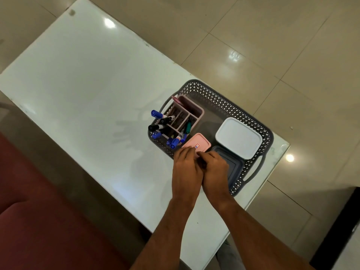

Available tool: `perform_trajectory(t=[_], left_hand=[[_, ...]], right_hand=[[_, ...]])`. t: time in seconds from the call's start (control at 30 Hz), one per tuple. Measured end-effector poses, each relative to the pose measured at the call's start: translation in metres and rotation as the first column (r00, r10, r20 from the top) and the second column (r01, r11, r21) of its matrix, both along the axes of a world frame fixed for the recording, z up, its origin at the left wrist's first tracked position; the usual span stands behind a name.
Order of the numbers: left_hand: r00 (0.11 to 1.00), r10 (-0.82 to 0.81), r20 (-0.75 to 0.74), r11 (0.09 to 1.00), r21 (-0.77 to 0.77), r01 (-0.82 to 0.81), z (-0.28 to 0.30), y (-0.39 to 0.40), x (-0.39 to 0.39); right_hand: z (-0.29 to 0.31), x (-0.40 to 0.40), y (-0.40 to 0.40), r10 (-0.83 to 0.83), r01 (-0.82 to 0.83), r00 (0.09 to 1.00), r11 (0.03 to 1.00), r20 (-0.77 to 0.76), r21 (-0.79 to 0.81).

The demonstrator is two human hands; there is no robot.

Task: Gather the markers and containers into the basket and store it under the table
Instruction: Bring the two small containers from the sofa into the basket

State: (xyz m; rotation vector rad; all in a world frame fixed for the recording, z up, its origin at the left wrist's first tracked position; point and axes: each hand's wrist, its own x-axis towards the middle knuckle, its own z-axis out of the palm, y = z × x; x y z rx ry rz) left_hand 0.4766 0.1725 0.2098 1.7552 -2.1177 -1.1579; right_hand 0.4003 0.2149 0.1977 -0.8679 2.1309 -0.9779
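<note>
In the basket [229, 98] on the desk [78, 84], left hand [186, 166] and right hand [215, 168] both grip the pink container [198, 142], its long axis toward the far right.

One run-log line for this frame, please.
stage: packing | both hands on pink container | grey basket on table | markers in organizer

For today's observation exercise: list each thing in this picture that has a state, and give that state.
Basket: on the table, loaded.
Pink organiser: upright in the basket, holding markers.
White container: lidded.
Grey container: lidded.
Pink container: lidded, both hands on it.
Left hand: fingers curled.
Right hand: fingers curled.
</note>
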Motion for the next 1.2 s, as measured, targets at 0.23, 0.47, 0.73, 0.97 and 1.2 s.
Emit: perform_trajectory(t=[0.23,0.47,0.73,0.97,1.2], left_hand=[[0.989,0.132,-0.058,0.991,-0.02,-0.134,0.0,0.012,-0.008],[0.98,0.17,-0.101,0.969,-0.162,-0.184,0.005,0.014,-0.008],[0.976,-0.07,-0.204,0.836,-0.546,-0.054,0.044,-0.027,-0.012],[0.972,-0.124,-0.202,0.811,-0.585,-0.018,0.073,-0.123,-0.024],[0.997,0.018,-0.074,0.992,-0.12,-0.027,0.06,-0.179,-0.019]], right_hand=[[0.002,-0.01,0.001,0.14,-0.147,0.968,0.989,-0.206,-0.017],[0.006,-0.023,0.001,0.169,-0.193,0.948,0.979,-0.268,-0.066],[0.024,-0.048,0.006,-0.098,0.013,0.92,0.976,-0.38,-0.22],[0.03,-0.07,0.019,-0.276,0.175,0.867,0.948,-0.415,-0.266],[0.024,-0.073,0.035,-0.423,0.38,0.835,0.906,-0.351,-0.188]])
